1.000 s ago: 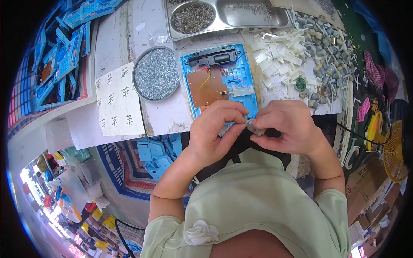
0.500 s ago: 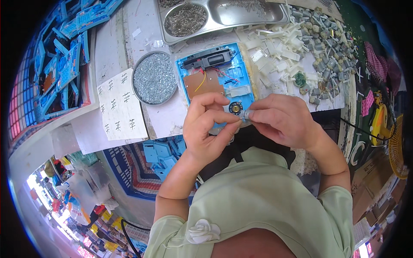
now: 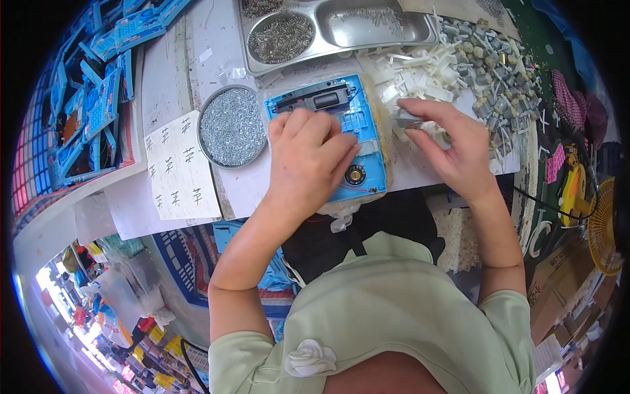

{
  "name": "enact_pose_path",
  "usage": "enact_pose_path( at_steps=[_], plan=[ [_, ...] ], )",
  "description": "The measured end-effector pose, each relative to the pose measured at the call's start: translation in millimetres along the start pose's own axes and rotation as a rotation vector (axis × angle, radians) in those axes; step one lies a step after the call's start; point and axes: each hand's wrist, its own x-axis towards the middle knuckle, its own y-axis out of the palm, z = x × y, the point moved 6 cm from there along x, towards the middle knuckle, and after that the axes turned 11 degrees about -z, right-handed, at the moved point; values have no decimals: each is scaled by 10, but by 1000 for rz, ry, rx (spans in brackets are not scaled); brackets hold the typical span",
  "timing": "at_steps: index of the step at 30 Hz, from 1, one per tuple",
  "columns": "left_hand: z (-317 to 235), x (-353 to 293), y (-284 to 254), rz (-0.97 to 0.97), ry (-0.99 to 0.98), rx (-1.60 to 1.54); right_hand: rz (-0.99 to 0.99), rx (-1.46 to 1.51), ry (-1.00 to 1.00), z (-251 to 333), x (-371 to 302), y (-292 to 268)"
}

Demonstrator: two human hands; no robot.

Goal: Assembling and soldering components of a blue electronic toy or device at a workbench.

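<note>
On the table in front of me lies a blue plastic housing with a black bar-shaped part across its far end and a small round speaker near its front. A pale translucent piece sits beside the speaker. My left hand reaches over the housing's left side, fingers curled down inside it; it covers the brown board area, and what its fingertips grip is hidden. To the right of the housing, my right hand pinches a small grey piece between thumb and forefinger, beside a pile of white plastic parts.
A round dish of small metal screws stands left of the housing, by a handwritten sheet. Behind is a steel tray holding springs. Grey motor-like parts heap at right. Blue housings pile in a bin at far left.
My hands have parted from over the speaker. The left has moved up over the board; the right has gone up and right towards the white parts, holding a small grey piece.
</note>
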Motion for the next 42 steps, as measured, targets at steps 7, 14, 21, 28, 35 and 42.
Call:
enact_pose_path(
  at_steps=[7, 14, 21, 28, 35, 42],
  plan=[
    [89, -280, -203, -95, -4, -62, 140, 7, -23, -61, 101, 477],
    [176, -336, -231, -204, -146, -232, 187, -73, 13, -69, 149, 585],
    [353, -186, -245, -210, -244, -340, 246, -132, 40, -67, 178, 591],
    [499, -100, -240, -264, -423, -412, 284, -102, 87, -111, 176, 554],
    [777, -301, -418, -443, -561, -436, 104, 51, 246, -133, 288, 479],
    [406, -68, -351, -205, -183, -147, 50, 134, 221, -101, 302, 619]
  ],
)
